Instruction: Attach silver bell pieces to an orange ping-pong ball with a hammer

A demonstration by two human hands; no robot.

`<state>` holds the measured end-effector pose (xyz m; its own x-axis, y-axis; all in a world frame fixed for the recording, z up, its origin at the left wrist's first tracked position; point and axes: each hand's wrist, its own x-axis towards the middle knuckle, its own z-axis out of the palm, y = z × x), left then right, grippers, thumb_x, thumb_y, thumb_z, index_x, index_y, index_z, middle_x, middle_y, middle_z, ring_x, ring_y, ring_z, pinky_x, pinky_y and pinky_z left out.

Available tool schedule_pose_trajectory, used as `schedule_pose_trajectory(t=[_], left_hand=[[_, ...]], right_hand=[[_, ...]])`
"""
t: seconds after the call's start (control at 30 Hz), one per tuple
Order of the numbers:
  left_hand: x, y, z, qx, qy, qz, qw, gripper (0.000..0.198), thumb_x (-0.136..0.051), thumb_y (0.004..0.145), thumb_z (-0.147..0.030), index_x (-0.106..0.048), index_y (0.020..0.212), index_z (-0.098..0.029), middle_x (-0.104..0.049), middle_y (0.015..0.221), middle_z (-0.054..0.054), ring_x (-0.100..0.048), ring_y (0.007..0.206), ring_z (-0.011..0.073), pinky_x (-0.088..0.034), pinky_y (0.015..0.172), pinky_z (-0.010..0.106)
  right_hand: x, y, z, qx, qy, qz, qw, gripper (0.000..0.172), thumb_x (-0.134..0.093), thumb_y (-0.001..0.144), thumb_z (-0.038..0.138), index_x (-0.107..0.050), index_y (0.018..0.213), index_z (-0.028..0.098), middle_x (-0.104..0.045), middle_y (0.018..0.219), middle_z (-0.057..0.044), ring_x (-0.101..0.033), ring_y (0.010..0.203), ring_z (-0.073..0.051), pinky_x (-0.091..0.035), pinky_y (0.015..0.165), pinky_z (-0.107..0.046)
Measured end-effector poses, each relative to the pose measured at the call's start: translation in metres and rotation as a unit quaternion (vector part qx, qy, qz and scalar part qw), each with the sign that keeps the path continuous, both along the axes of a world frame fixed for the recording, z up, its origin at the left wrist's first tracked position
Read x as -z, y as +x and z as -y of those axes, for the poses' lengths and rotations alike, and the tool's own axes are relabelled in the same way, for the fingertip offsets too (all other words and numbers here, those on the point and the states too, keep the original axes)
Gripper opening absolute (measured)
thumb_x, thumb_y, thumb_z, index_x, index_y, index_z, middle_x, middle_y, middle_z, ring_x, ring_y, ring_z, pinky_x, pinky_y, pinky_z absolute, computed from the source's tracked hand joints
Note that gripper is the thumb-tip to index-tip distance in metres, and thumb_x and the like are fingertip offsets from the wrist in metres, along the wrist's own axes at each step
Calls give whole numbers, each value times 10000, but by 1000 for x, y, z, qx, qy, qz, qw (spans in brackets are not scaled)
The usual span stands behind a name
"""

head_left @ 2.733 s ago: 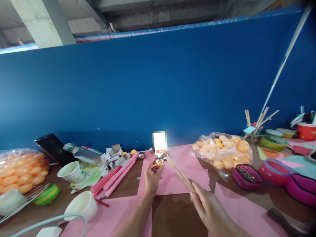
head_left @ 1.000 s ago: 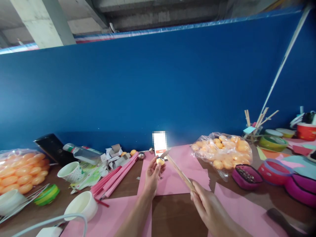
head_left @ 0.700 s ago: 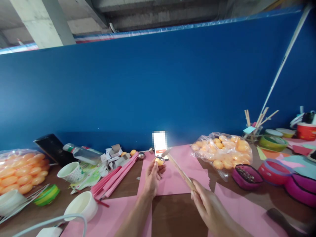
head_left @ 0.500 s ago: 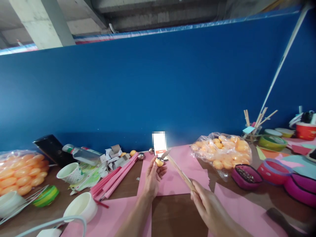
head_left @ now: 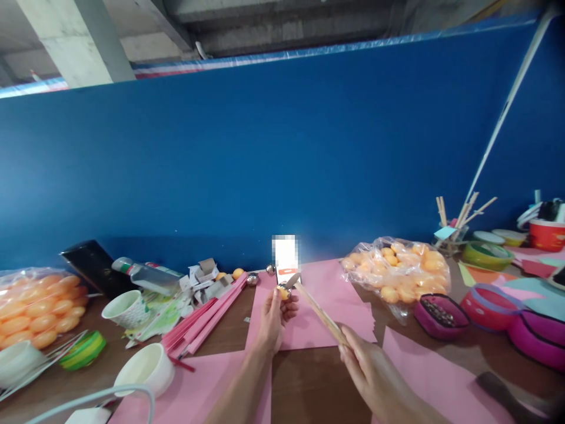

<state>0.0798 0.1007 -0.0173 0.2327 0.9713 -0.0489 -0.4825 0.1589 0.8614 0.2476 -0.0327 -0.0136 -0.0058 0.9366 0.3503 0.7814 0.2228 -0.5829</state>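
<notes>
Near the middle of the table, my left hand holds a small orange ball between its fingers. Shiny silver pieces cover the ball's upper part. My right hand is closed round the wooden handle of a small hammer. The hammer's dark head is at the ball's top right, touching it or very near; I cannot tell which. Beneath both hands lies pink paper. Just beyond the ball stands a phone with its bright screen blurred. My left fingers hide the ball's lower part.
Bags of orange balls stand at right and left. Two silver-covered balls, one of them the nearer silver ball, sit by pink strips. A pink pouch holds small dark pieces. A white bowl is front left. A blue partition rises behind.
The hammer's head has come down and left onto or close to the ball. My right hand has shifted slightly left; my left hand keeps its place, with the ball slightly turned.
</notes>
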Motion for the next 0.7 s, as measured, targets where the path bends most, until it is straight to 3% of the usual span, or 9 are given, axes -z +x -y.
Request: schedule_pose_trajectory(t=[0.2, 0.4, 0.5, 0.57, 0.7], left_hand=[[-2, 1, 1, -13, -10, -2, 1000, 415, -576, 687, -504, -580, 813, -109, -649, 701, 74, -587, 548, 108, -423, 524, 207], [3, -2, -3, -16, -17, 34, 999, 370, -582, 711, -453, -567, 859, -115, -653, 736, 73, -598, 588, 106, -433, 534, 196], [4, -2, -4, -13, -34, 45, 998, 370, -593, 705, -446, -568, 846, -105, -652, 719, 78, -595, 575, 102, -434, 519, 188], [3, -1, -5, -7, -44, 55, 998, 386, -602, 689, -460, -575, 820, -98, -646, 680, 73, -584, 533, 97, -427, 492, 184], [3, 0, -5, -1, -36, 61, 998, 392, -588, 696, -470, -586, 818, -98, -654, 697, 80, -593, 540, 109, -444, 490, 195]], right_hand=[[-15, 0, -4, 20, 1, -20, 1000, 246, -316, 890, 265, -470, 1068, 197, -624, 709, -29, -582, 577, -157, -451, 540, -239], [-38, 20, -3, 60, 31, 52, 996, 290, -327, 880, 275, -478, 1117, 202, -639, 979, -79, -623, 815, -191, -484, 691, -283], [-33, 41, 5, 94, 20, 125, 987, 298, -345, 873, 287, -492, 1124, 220, -626, 1054, -69, -621, 878, -199, -492, 685, -280], [-24, 55, 11, 134, 15, 163, 977, 300, -367, 861, 308, -520, 1104, 221, -655, 993, -59, -641, 820, -201, -499, 622, -266], [-4, 73, 22, 169, -2, 224, 960, 319, -382, 836, 319, -555, 1089, 229, -635, 1053, -61, -649, 785, -209, -496, 567, -269]])
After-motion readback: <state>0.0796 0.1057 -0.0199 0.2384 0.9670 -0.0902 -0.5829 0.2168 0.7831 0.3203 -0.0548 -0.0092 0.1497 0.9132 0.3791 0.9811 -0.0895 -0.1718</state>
